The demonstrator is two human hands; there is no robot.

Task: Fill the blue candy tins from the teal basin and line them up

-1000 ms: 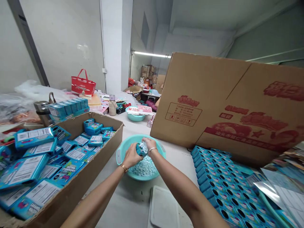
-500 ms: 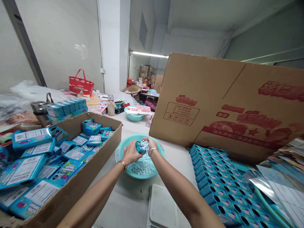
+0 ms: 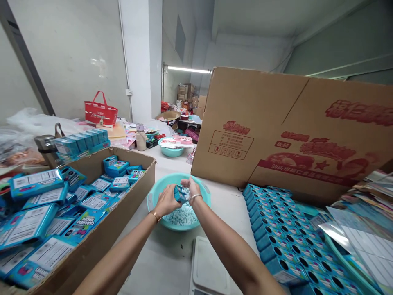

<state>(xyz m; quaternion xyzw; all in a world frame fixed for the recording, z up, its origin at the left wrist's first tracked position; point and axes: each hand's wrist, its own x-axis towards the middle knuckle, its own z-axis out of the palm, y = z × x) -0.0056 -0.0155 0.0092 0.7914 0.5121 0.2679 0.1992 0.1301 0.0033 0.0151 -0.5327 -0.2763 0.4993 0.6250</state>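
Both my hands are over a teal basin (image 3: 156, 192) filled with small pale blue candies (image 3: 181, 216). My left hand (image 3: 166, 200) grips a small blue box (image 3: 178, 193), tilted over the basin. My right hand (image 3: 192, 189) is cupped around a handful of candies at the box's open end. Each wrist wears a bracelet.
A cardboard box (image 3: 92, 241) full of blue packs lies at left. Rows of open blue boxes (image 3: 285, 241) lie at right, before a big cardboard carton (image 3: 276, 127). A white scale (image 3: 210, 266) sits near me. A second teal bowl (image 3: 172, 150), a flask (image 3: 46, 145) and a red bag (image 3: 100, 114) stand farther back.
My hands stay over the basin with the box and candies. The view has shifted slightly; the handful in my right hand looks smaller.
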